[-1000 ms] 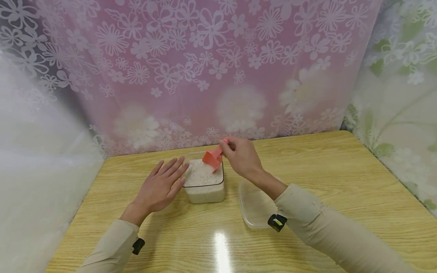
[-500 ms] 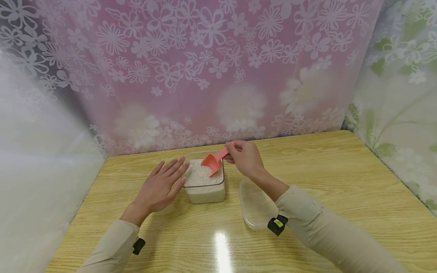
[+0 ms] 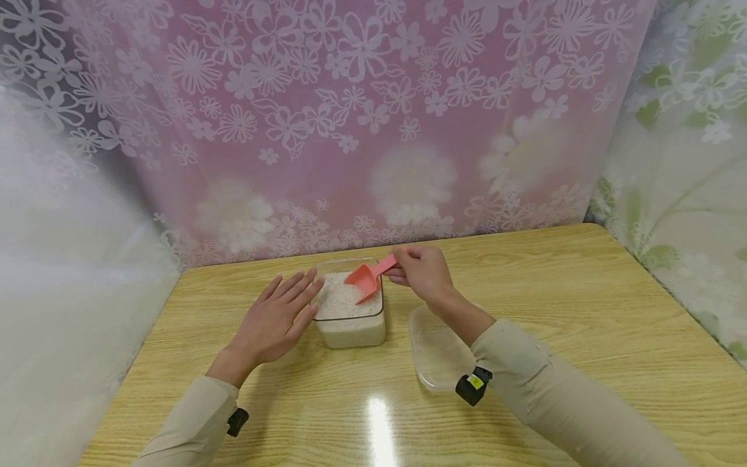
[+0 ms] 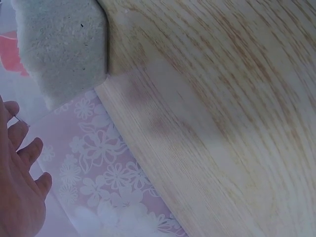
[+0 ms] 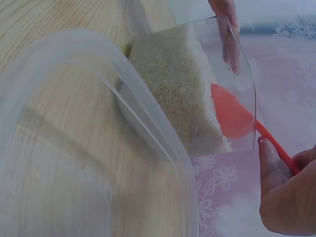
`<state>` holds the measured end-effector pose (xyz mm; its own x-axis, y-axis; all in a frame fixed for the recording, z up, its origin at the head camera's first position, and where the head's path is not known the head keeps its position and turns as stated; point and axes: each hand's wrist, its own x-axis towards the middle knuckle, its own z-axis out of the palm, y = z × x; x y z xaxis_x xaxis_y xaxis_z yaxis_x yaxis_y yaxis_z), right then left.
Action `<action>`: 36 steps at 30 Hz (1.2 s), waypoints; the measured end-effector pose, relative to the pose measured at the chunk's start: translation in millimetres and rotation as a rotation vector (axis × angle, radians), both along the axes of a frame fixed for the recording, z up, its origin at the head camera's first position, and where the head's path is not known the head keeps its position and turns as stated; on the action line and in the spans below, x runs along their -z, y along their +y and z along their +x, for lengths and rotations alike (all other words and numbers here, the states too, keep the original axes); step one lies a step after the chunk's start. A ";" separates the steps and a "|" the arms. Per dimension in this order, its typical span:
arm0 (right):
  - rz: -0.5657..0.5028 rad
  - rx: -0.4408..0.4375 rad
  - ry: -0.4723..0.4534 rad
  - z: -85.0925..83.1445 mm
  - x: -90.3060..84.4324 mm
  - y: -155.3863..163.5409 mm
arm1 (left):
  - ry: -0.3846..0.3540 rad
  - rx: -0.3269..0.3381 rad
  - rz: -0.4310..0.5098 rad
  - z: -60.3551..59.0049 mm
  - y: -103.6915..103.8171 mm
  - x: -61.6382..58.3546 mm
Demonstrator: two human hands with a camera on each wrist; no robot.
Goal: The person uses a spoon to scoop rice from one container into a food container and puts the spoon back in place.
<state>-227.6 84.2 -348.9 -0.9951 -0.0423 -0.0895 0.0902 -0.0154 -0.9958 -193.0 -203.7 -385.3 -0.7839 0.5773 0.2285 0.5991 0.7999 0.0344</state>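
Observation:
A clear square container [image 3: 353,333] filled with rice [image 3: 335,297] stands on the table. My right hand [image 3: 427,274] pinches the handle of a pink scoop [image 3: 366,283], whose bowl lies on the rice and leans toward the container's right rim. In the right wrist view the scoop [image 5: 232,116] shows through the clear wall, its edge at the rice surface. My left hand [image 3: 275,318] has its fingers straight, the fingertips at the container's left rim. The left wrist view has the left hand [image 4: 19,182] at its edge, near the rice-filled container [image 4: 66,47].
A clear plastic lid [image 3: 434,353] lies on the wooden table [image 3: 327,415], right of the container and under the right forearm. Pink flowered cloth [image 3: 373,130] hangs behind the table's far edge. Pale sheets hang on both sides.
My right hand has come slightly right and down, toward me. The scoop has tilted from steep to flatter, its bowl now lying lower on the rice. The left hand stays put.

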 end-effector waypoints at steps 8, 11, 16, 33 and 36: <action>-0.058 0.013 -0.043 -2.1 4.9 2.1 | -0.006 -0.002 0.003 -0.6 -0.3 0.1; -0.065 0.020 -0.054 -2.6 6.1 2.2 | -0.006 -0.002 0.003 -1.7 -0.7 0.2; -0.080 0.028 -0.069 -3.4 6.7 1.6 | -0.004 0.003 0.008 -3.1 -1.6 0.4; -0.168 0.034 -0.134 1.0 9.7 4.4 | -0.002 0.001 0.023 0.4 1.0 1.6; -0.181 0.029 -0.138 2.2 10.8 5.3 | -0.006 -0.005 0.018 1.7 1.4 2.1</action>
<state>-225.4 89.5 -359.8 -0.9750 -0.0414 -0.2184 0.2222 -0.1973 -0.9548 -191.3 -202.3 -387.3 -0.7884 0.5688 0.2342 0.5945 0.8024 0.0528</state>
